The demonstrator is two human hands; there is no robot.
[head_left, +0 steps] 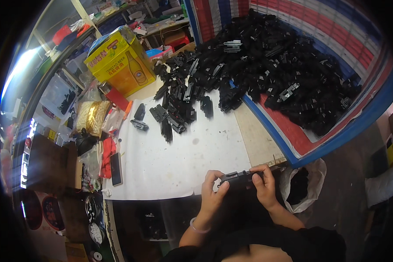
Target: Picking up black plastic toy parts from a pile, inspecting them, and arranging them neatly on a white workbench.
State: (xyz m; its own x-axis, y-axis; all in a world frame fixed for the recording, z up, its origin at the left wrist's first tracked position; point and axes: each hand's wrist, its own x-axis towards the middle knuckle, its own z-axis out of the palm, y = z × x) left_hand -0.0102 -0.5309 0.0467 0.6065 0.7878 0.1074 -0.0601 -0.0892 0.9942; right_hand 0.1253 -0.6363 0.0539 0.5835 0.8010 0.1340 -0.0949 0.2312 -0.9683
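Near the front edge of the white-covered table, my left hand [211,192] and my right hand [265,188] hold one small black elongated part [236,177] between them. The left thumb and fingers pinch its left end; the right thumb and fingers grip its right end. The part lies nearly level, and its exact kind cannot be made out. Beyond my hands, similar black parts [174,118] lie in a loose cluster on the white sheet [192,153]. Two more parts [139,124] rest apart at the left.
A big heap of black parts [288,65] fills a striped, blue-rimmed bin [279,126] at the far right. A yellow carton [120,61] stands at the back left. A phone [116,169] lies at the left edge. A white sack [316,179] with dark contents stands below right.
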